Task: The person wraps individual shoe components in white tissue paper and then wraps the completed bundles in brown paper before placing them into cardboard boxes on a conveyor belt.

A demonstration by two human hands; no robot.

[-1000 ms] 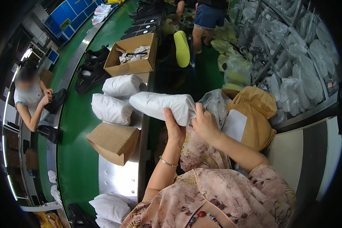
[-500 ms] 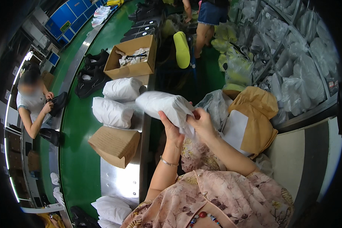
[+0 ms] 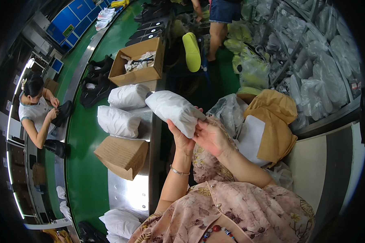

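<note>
Your left hand point(image 3: 183, 140) grips the white paper-wrapped bundle point(image 3: 172, 110), thumb along its near side, while your right hand point(image 3: 212, 137) pinches its near end. You hold it beside two similar bundles point(image 3: 117, 121) on the metal worktop point(image 3: 125, 192). A slack pinch could let the paper open; too hard a tug might tear it.

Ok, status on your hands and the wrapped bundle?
Left hand gripping white paper-wrapped bundle; right hand at its near end. Two similar bundles and brown corrugated cardboard lie just left.
</note>
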